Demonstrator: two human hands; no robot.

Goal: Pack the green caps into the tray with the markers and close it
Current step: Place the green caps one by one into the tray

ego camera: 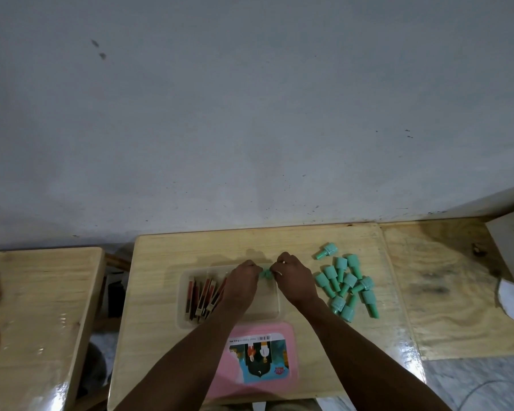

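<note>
Between left hand (239,280) and right hand (294,277), over the tray (264,308), both pinch one green cap (266,273). Markers (202,295) lie in it, left of the left hand. Right of the right hand, loose caps (344,287) wait on the table (161,262). Pink lid (261,357) is off. Packing looks barely begun.

We see mint-green caps (346,287), red-and-black markers (204,296), a clear tray (264,305), a pink lid (258,327) with a blue cartoon label (258,358), pale wood-grain table (166,262), grey speckled wall (250,114).
</note>
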